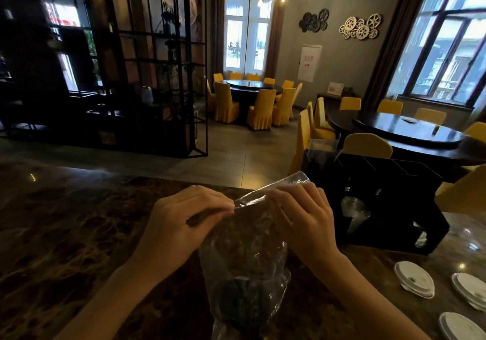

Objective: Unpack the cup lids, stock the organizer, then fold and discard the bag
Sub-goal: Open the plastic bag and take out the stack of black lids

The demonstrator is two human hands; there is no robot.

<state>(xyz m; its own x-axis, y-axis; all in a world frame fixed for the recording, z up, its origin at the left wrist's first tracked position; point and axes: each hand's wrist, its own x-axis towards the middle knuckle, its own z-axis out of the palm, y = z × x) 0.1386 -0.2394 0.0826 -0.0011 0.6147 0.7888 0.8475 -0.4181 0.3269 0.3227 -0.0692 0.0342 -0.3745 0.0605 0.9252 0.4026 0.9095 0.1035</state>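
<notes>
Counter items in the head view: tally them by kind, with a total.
Clear plastic bag, pinched by left hand and right hand: 1
Black organizer: 1
White lid stacks: 3
Dark lids in bag: count unclear
Total: 5

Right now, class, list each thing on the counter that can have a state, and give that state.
Plastic bag: upright, top pinched by both hands, dark lids inside.
Left hand: pinching bag top.
Right hand: pinching bag top.
Black organizer: upright, clear cups inside.
White lids: lying flat on counter.
</notes>
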